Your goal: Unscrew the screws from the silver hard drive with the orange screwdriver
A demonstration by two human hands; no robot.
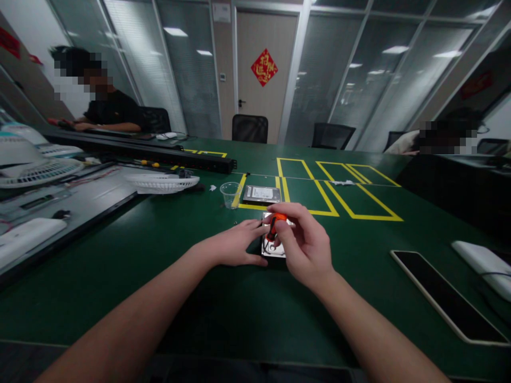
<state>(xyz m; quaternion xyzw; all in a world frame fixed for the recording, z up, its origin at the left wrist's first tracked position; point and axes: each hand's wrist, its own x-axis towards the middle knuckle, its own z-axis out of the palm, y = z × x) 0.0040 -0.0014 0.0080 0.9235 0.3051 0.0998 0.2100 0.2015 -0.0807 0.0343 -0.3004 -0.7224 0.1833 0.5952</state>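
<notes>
My right hand (305, 242) is closed around a screwdriver (275, 226) with an orange and black handle, its shaft pointing down at a hard drive (280, 250). The drive lies on the green table with its silver face up, partly hidden by both hands. Along the drive's left side rests my left hand (239, 242), fingers stretched out and thumb near the front corner. Just beyond, a second hard drive (261, 194) with a white label lies flat. A clear plastic cup (230, 196) stands to its left.
Yellow tape rectangles (339, 215) mark the green table (191, 308). At the right lie a dark-screened phone (447, 298) and a white device (483, 266). Leftward are a white basket (163, 183), a long black bar (159, 149) and a metal panel (99, 194). Two people sit at the far sides.
</notes>
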